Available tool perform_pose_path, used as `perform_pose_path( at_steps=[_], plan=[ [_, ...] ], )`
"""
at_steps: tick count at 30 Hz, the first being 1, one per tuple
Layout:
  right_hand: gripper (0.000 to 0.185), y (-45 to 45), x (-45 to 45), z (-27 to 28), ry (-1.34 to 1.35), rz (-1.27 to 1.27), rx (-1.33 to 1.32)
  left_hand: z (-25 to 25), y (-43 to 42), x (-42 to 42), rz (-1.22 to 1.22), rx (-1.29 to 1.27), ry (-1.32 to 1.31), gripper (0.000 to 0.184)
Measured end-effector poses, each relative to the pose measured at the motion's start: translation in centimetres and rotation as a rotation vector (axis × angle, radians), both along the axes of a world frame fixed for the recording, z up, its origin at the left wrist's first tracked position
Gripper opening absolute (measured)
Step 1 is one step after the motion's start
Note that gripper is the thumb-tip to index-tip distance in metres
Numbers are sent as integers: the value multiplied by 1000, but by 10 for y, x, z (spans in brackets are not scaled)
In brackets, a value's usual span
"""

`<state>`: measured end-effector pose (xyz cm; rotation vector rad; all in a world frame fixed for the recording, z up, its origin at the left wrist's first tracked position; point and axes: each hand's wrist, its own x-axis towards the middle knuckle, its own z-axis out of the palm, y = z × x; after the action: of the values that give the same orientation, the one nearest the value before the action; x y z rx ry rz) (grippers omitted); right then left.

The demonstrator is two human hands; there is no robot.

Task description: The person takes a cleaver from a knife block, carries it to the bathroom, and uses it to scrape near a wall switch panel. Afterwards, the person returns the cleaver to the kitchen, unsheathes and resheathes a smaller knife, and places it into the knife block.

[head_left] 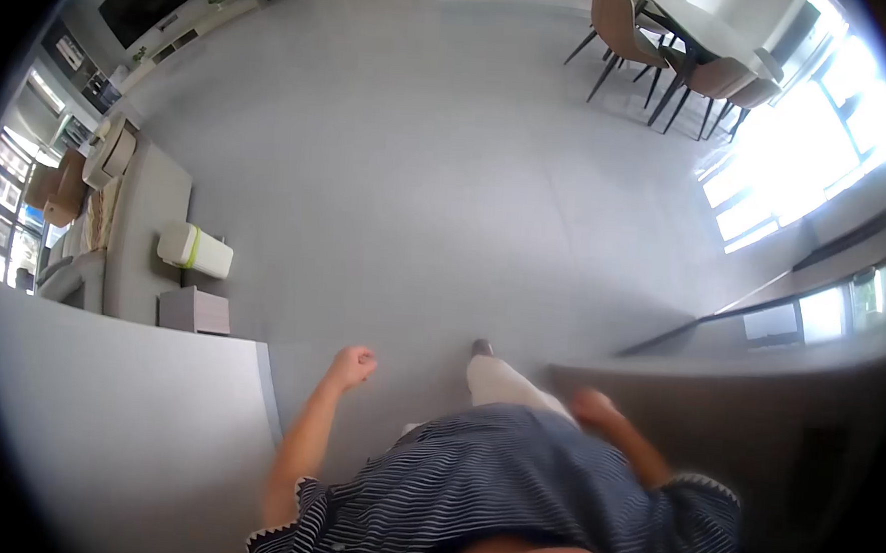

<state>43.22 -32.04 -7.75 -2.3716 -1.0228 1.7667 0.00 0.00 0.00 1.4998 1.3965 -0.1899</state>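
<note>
My left hand (353, 367) hangs out in front of my body over the grey floor (397, 204), its fingers curled into a loose fist with nothing showing in them. Close to my right hip is my right hand (593, 407), smeared by motion, so its fingers cannot be made out. It is nearest to my light trousers (512, 385). A dark shoe (482, 348) shows ahead of one leg. I wear a dark striped shirt (493, 459).
A white wall or panel (135, 411) stands at my left, a brown surface (736, 422) at my right. Ahead left are a white bin (207, 251) with a green band, a small box-like cabinet (211, 311) and a sofa (151, 211). Brown chairs (616, 30) surround a table (712, 25) at far right.
</note>
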Motion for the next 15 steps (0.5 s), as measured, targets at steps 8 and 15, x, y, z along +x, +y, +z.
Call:
perform_pose_path(
  at_steps=[8, 15],
  plan=[
    [21, 219, 207, 3, -255, 395, 98, -91, 93, 7, 106, 17, 52, 17],
    [16, 412, 191, 18, -82, -52, 280, -40, 187, 27, -15, -99, 328, 22]
  ],
)
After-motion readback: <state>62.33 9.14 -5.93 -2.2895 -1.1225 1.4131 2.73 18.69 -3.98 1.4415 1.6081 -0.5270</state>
